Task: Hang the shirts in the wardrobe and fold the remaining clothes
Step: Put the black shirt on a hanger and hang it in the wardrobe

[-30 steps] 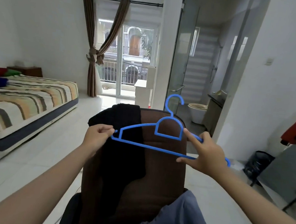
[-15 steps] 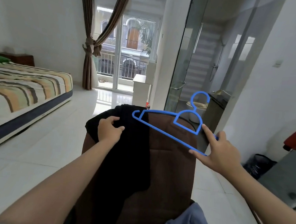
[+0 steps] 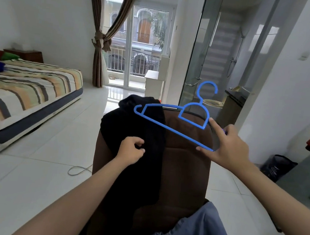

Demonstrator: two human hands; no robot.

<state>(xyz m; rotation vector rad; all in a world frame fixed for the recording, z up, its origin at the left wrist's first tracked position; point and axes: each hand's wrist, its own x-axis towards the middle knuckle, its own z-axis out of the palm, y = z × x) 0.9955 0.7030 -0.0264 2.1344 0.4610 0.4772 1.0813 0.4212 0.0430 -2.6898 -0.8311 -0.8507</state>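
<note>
Our left hand has left the blue hanger and now pinches the black garment at frame centre; our right hand grips the hanger, hook up, bar sloping lower right.

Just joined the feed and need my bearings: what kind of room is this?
Most likely a bedroom with an attached bathroom. A low bed with striped bedding stands at left, a glass partition at right encloses a shower area with a toilet, and clothes hang over a brown chair.
</note>
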